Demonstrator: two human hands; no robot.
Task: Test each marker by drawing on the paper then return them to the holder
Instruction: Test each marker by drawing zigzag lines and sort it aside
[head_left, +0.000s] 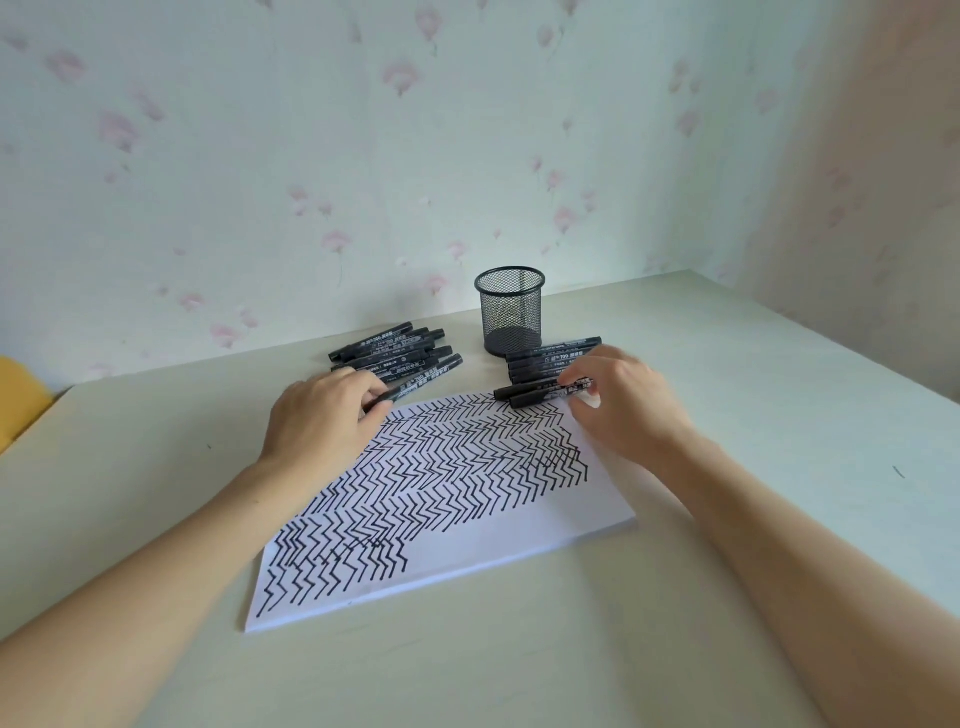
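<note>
Two hands over zigzag-covered paper (519, 540) on a pale table (779, 415). Left hand (322, 415) curls round one black marker (415, 387); right hand (623, 400) pinches two markers (524, 392). Empty mesh holder (510, 312) stands behind, between marker piles

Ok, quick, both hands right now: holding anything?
Left hand: grips a black marker from the left pile.
Right hand: pinches two markers at the paper's top edge.

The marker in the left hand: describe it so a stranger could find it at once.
Start at the black mesh holder standing at the back of the table. Left of it lies a pile of black markers. The marker sought is the nearest one, slanting toward the paper, its lower end gripped by the left hand.
</note>
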